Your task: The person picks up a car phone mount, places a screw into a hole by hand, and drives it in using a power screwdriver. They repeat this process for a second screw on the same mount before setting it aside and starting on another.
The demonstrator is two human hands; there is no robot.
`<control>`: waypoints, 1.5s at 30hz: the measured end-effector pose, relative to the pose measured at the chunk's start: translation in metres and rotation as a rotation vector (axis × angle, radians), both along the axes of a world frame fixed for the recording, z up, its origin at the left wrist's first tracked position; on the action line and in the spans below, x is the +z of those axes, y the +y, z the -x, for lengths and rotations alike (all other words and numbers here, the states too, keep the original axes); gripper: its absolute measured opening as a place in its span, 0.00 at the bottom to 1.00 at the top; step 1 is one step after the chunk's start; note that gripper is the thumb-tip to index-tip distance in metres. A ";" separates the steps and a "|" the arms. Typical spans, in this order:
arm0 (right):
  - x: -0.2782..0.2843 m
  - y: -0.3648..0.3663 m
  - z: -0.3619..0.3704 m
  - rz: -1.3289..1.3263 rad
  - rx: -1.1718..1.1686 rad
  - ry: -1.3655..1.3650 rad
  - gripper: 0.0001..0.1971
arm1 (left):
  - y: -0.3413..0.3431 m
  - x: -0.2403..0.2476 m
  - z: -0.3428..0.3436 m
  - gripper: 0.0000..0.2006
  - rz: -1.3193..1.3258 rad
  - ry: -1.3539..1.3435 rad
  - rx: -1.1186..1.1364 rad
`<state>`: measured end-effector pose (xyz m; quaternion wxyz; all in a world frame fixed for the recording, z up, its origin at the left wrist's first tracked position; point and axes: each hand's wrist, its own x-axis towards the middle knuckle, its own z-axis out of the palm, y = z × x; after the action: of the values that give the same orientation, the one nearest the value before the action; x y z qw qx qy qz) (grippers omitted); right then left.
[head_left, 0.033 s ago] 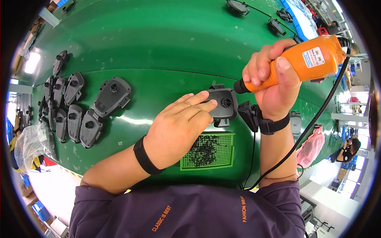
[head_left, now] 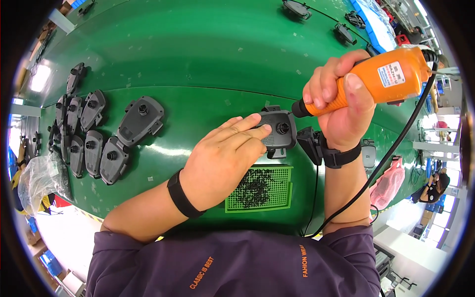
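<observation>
My right hand [head_left: 346, 111] is wrapped round an orange electric screwdriver [head_left: 401, 86] with a black nose and a black cord. The nose points left, at the right edge of a dark grey plastic housing [head_left: 284, 140]; whether a bit touches it is hard to make out. With fingers stretched out, my left hand [head_left: 217, 158] lies flat over the left part of that housing and presses it to the table. A round black knob-like stub [head_left: 282, 128] rises from the housing beside my fingertips. Both wrists wear black bands.
Just below the housing stands a green basket [head_left: 283, 205] of small black screw-like pieces [head_left: 255, 187]. Several similar grey housings [head_left: 140, 121] lie at the left on the green table [head_left: 198, 54]. A black device [head_left: 310, 145] sits by my right wrist. The screwdriver's cord [head_left: 396, 153] hangs along my right forearm.
The rear of the screwdriver has tipped down very slightly in my right hand. My left hand and the housing stay where they were.
</observation>
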<state>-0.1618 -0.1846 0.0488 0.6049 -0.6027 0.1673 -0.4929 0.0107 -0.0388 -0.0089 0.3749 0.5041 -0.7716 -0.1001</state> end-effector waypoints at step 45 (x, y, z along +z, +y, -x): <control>0.039 0.070 0.011 0.166 0.416 -0.230 0.24 | 0.017 0.031 -0.006 0.20 -0.559 0.872 -0.203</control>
<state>-0.1726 -0.1143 0.0882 0.6567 -0.6118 -0.0716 -0.4351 0.0164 -0.0217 0.0218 0.5008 0.4190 -0.5326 -0.5385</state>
